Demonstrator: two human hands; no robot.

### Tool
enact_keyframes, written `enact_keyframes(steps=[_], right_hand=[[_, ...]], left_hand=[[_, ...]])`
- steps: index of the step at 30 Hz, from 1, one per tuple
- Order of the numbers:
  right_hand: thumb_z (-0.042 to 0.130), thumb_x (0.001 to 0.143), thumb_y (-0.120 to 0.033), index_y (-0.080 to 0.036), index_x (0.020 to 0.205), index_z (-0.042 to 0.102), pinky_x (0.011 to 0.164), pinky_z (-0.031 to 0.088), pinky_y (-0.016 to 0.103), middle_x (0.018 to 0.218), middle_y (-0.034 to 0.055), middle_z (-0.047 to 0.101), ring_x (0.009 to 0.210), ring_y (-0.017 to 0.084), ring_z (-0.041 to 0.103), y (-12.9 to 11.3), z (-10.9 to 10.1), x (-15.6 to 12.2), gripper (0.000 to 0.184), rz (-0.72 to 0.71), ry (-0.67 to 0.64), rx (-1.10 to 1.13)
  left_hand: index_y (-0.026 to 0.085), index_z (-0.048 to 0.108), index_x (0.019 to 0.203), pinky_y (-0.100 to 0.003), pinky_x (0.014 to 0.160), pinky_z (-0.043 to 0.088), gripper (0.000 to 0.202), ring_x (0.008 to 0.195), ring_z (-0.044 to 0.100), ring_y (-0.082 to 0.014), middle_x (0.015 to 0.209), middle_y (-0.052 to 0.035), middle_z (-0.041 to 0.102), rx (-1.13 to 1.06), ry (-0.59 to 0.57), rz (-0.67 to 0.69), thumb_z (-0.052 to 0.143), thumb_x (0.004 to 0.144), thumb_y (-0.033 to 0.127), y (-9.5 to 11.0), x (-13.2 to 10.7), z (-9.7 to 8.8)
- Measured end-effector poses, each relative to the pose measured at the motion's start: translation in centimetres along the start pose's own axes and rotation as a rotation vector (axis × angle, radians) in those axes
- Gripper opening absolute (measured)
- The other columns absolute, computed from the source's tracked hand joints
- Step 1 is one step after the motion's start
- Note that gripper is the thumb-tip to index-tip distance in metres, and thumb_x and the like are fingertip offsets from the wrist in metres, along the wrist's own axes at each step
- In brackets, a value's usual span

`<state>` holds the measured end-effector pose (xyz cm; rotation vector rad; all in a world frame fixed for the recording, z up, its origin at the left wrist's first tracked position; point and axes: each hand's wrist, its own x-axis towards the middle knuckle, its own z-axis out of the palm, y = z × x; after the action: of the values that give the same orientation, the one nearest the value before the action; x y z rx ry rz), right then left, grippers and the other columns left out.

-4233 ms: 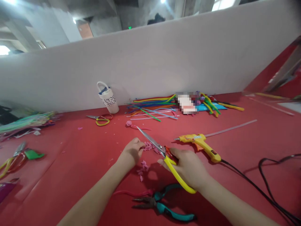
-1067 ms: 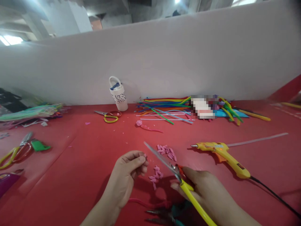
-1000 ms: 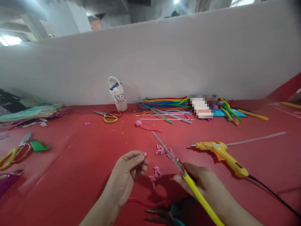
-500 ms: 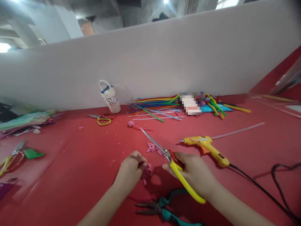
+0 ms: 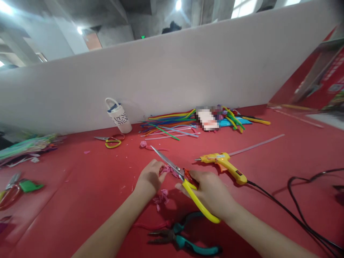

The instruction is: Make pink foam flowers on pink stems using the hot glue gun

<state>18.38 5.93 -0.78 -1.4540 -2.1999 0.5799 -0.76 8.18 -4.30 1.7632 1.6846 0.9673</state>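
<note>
- Two hands meet over the red table (image 5: pixel 80 186): left hand (image 5: pixel 148 178) pinches pink cuttings (image 5: pixel 163 170) beside the blades, right hand (image 5: pixel 211 193) grips yellow scissors (image 5: pixel 197 203), blades together
- Safer, I judge, to keep those fingertips clear of the blade edge and take one piece only

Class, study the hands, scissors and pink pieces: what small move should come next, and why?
Probably the left hand should pinch one piece from the pink pile it touches, because the right hand holds the yellow scissors just beside it.
</note>
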Motion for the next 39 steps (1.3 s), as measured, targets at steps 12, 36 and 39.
enact_keyframes(steps=[12, 36, 39], right_hand=[[0.046, 0.078, -0.061, -0.02, 0.059, 0.047, 0.043, 0.016, 0.025, 0.05, 0.0007, 0.052, 0.043, 0.013, 0.043, 0.0, 0.1, 0.1, 0.045, 0.016, -0.085, -0.129], [0.047, 0.077, -0.063, -0.022, 0.067, 0.048, 0.047, 0.02, 0.027, 0.063, 0.0056, 0.065, 0.054, 0.023, 0.059, -0.6, 1.6, -1.2, 0.042, -0.045, -0.259, -0.24], [0.046, 0.077, -0.063, -0.022, 0.066, 0.048, 0.046, 0.02, 0.027, 0.061, 0.0053, 0.065, 0.053, 0.023, 0.058, -0.6, 1.6, -1.1, 0.042, -0.047, -0.253, -0.241]], left_hand=[[0.015, 0.061, 0.074, -0.02, 0.046, 0.038, 0.009, 0.045, 0.048, -0.0084, 0.057, 0.0028, 0.057, -0.598, -0.021, -0.352, 0.063, 0.068, 0.021, 0.8, -2.7, -2.7], [0.016, 0.069, 0.069, -0.013, 0.042, 0.041, 0.007, 0.045, 0.051, -0.0048, 0.056, 0.0034, 0.06, -0.901, 0.155, -0.267, 0.065, 0.068, 0.01, 2.0, -5.2, -4.7], [0.016, 0.069, 0.069, -0.013, 0.042, 0.041, 0.008, 0.044, 0.052, -0.0048, 0.055, 0.0035, 0.06, -0.884, 0.155, -0.266, 0.065, 0.068, 0.01, 1.9, -5.3, -4.8]])
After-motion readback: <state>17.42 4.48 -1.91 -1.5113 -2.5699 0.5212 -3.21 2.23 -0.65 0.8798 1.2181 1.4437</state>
